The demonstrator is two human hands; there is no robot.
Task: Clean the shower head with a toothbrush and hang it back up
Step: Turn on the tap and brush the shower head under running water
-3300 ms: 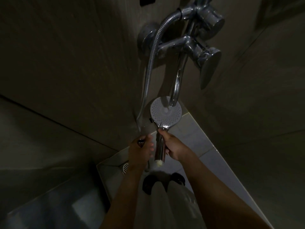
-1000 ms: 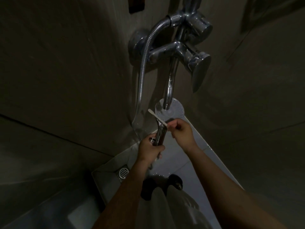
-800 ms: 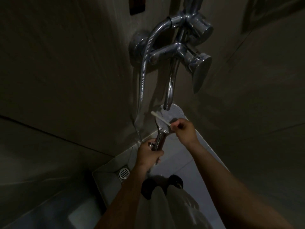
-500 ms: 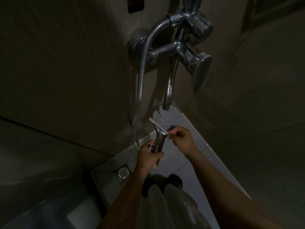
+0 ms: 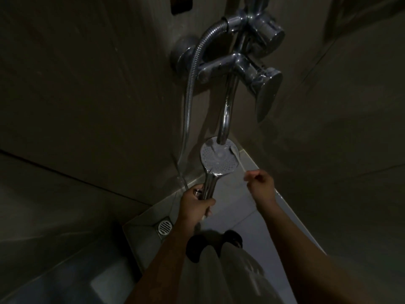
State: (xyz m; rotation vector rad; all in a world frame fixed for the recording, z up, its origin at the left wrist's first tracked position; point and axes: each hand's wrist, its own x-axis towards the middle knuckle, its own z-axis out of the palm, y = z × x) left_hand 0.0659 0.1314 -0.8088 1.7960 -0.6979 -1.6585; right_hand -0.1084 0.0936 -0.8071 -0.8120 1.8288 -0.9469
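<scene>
Shower head (image 5: 219, 157) held face-up just under spout (image 5: 226, 110), handle clamped by left hand (image 5: 196, 204) fingers; toothbrush (image 5: 237, 160) pinched at tail by right hand (image 5: 260, 183), bristles at face's far-right edge. Short, light strokes across nozzles advised w/ head braced

We see dim light, dark tiled walls (image 5: 87, 84), a pale tiled floor (image 5: 236, 207), and a round drain (image 5: 164, 227) in its corner.

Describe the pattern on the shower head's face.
The shower head's face is pale grey, dotted with small holes; the head view shows it best.
</scene>
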